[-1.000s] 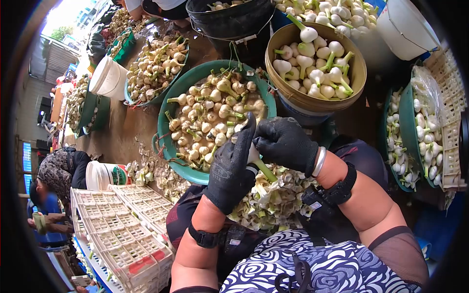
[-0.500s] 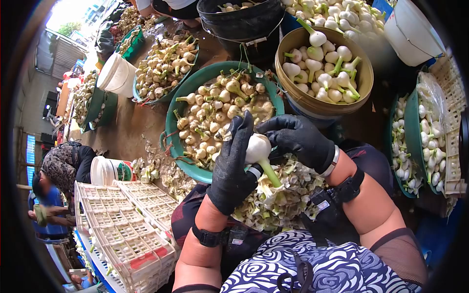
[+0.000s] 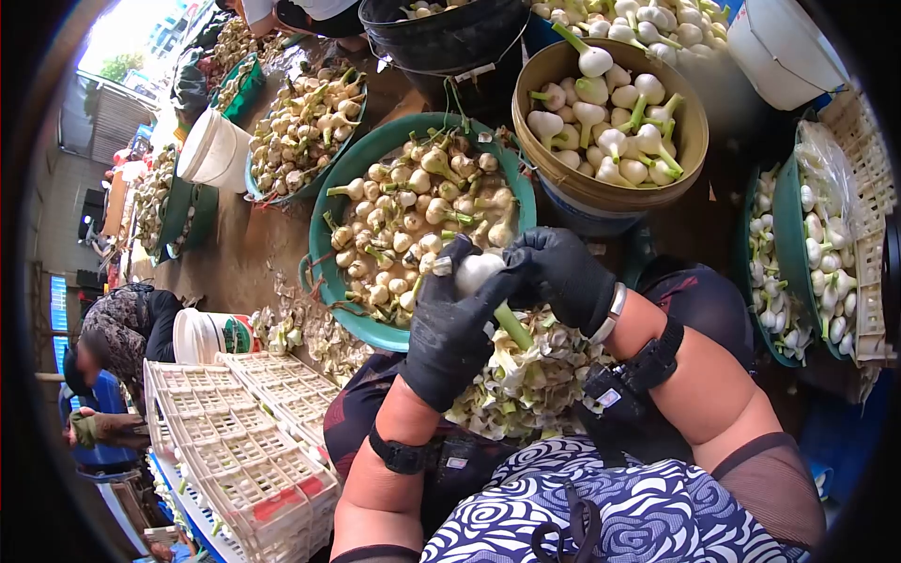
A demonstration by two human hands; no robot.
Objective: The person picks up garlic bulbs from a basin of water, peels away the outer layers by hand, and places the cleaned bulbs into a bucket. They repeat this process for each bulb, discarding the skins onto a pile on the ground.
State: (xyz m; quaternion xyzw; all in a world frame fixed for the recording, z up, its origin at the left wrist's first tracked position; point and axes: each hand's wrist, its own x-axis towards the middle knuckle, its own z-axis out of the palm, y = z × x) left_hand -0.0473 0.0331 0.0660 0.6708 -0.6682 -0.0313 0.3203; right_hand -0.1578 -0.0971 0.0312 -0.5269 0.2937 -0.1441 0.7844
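My left hand (image 3: 443, 328), in a black glove, is closed around a white garlic bulb (image 3: 477, 271). Its green stem (image 3: 512, 326) points down toward my lap. At the bulb's right side, my right hand (image 3: 569, 279), also gloved in black, has its fingers curled and pressed together; anything between them is hidden. Below both hands lies a heap of papery garlic skins (image 3: 526, 383). Just beyond them stands a green tub (image 3: 324, 246) of brownish, unpeeled garlic (image 3: 399, 214). A tan bucket (image 3: 601, 192) with clean white bulbs (image 3: 610, 117) is at the upper right.
White plastic crates (image 3: 221, 403) stand at my left, near a white bucket (image 3: 195, 335) and a bent-over person (image 3: 122, 324). Green baskets (image 3: 796, 253) of white garlic are at the right. A black bucket (image 3: 441, 42) and another tub of garlic (image 3: 305, 131) stand further back.
My left fingers have folded over the bulb, covering more of it. My right hand has moved left and its fingers have curled in against the bulb. The view has shifted slightly.
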